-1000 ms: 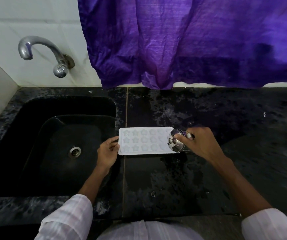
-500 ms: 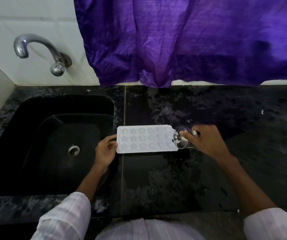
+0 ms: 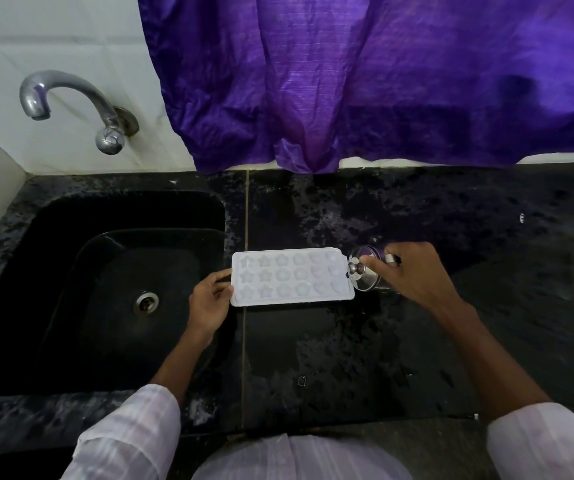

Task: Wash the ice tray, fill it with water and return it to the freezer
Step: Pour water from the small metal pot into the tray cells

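Observation:
A white ice tray with star and flower shaped cells lies flat on the wet black counter, just right of the sink. My left hand grips its left edge. My right hand holds a small steel jug tipped on its side, with its mouth at the tray's right end. Whether water is flowing from the jug cannot be told.
A black sink with a metal drain lies to the left. A chrome tap juts from the white tiled wall above it. A purple curtain hangs over the counter's back edge.
The jug has moved right, from over the tray's right cells to just past its right edge. The tray and my left hand have stayed in place.

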`<control>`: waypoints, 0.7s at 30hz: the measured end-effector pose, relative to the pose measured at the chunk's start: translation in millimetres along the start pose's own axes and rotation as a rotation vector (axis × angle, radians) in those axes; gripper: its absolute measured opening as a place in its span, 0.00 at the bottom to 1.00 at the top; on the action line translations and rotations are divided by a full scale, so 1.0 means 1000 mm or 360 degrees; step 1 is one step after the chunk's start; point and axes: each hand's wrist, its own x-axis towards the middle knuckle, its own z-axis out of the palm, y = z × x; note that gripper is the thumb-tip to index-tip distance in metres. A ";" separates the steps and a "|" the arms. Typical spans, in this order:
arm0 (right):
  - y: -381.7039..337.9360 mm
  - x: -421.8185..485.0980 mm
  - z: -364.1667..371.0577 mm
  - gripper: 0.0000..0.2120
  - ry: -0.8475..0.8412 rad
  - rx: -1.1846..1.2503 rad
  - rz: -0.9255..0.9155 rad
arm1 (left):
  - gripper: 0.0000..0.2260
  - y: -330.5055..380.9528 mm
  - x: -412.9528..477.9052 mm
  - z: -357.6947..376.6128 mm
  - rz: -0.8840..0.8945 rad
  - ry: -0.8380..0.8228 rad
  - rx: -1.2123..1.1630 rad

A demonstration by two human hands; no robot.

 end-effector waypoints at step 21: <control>0.005 0.026 0.000 0.27 0.0013 -0.0076 -0.0029 | 0.15 -0.002 0.001 0.000 -0.0010 0.0000 -0.0011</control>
